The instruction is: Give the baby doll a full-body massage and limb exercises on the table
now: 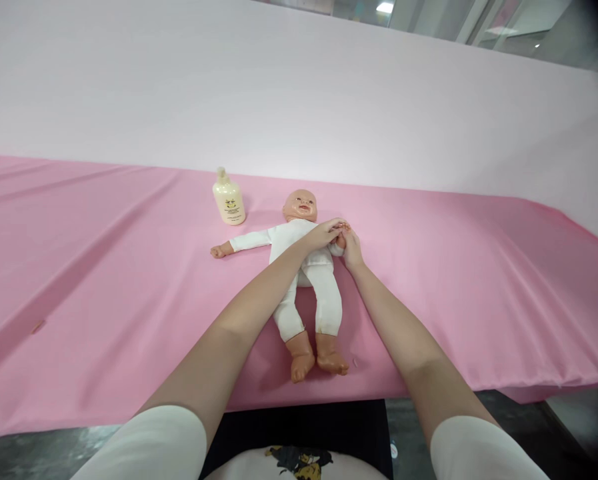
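Observation:
A baby doll [291, 237] with a white cloth body lies on its back, head away from me and feet toward me. My left hand [326, 232] reaches across its chest to the doll's hand [341, 241] on the right side of the view. From the other side, my right hand [353, 249] is closed around that same small hand. My fingers meet there and partly cover it. The doll's other arm [251, 241] stretches out to the left on the cloth, touched by neither hand.
A cream pump bottle [229, 202] stands upright beyond the doll's outstretched arm. Pink cloth [143, 280] with folds covers the table, whose near edge runs just past the doll's feet. Behind it rises a white partition [299, 100], with glass panes above.

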{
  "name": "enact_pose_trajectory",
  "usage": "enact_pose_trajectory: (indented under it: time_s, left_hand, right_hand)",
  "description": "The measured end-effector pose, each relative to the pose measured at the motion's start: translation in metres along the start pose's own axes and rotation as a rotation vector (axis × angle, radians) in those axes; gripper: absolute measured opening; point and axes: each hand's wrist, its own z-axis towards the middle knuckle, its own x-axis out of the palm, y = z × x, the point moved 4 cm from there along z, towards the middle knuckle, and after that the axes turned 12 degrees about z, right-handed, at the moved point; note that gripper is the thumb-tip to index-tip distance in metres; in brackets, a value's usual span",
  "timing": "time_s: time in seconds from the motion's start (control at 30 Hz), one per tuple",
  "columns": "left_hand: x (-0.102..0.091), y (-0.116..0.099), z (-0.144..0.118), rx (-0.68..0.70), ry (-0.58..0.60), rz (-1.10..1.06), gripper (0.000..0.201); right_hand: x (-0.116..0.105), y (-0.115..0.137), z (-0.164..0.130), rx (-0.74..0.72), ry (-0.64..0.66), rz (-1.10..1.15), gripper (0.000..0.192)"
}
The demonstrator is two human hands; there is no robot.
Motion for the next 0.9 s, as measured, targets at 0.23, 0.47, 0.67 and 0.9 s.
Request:
enact_pose_trajectory:
  time_s: [0.23,0.47,0.67,0.9]
  left_hand:
    - [0.001,-0.001,-0.001,0.005,0.010,0.013,0.020]
    - [0.001,0.006,0.001,-0.036,-0.039,0.058,0.024]
    - [-0.001,0.005,0.001,-0.014,-0.051,0.060,0.036]
    - [-0.003,0.001,-0.001,-0.020,-0.043,0.029,0.037]
  right_hand:
    - [0.005,0.006,-0.003,-0.031,0.041,-0.055,0.049]
    - [-0.003,-0.006,0.003,-0.010,0.019,-0.023,0.055]
    - [-0.006,-0.008,0.004,-0.019,0.026,-0.109,0.056]
    - [-0.001,-0.003,0.001,-0.004,0.059,-0.074,0.048]
